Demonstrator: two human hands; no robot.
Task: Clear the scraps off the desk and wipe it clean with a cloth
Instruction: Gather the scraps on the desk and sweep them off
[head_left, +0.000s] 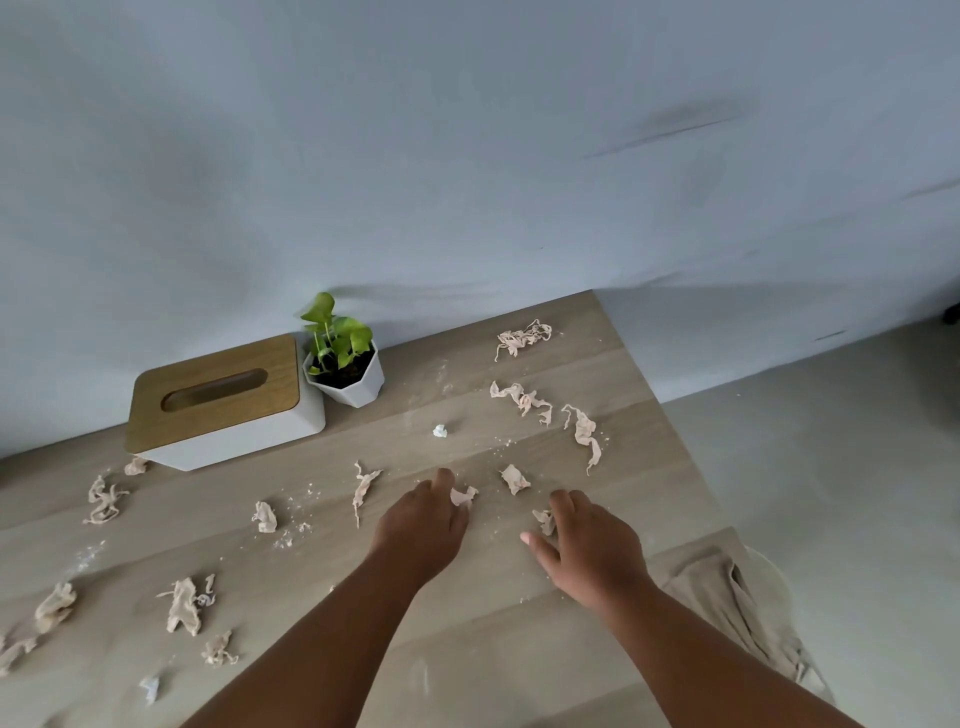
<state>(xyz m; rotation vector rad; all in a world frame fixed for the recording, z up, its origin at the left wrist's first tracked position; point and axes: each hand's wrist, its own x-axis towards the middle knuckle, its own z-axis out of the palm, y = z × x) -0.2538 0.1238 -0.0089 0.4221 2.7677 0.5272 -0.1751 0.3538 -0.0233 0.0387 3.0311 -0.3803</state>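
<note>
Several crumpled beige scraps and white crumbs are strewn over the wooden desk (467, 649). My left hand (423, 525) lies palm down near the middle of the desk, its fingers curled on a small beige scrap (464, 495). My right hand (587, 545) is just to its right, fingertips closing on another small scrap (544, 519). A loose scrap (515, 478) lies between and just beyond both hands. A beige cloth (727, 603) hangs over the desk's right edge.
A tissue box (223, 405) with a wooden lid stands at the back left by the wall, with a small potted plant (343, 364) beside it. Long scraps (584, 434) lie at the back right. More scraps (184, 605) lie on the near left. A tiny white wad (440, 431) sits mid-desk.
</note>
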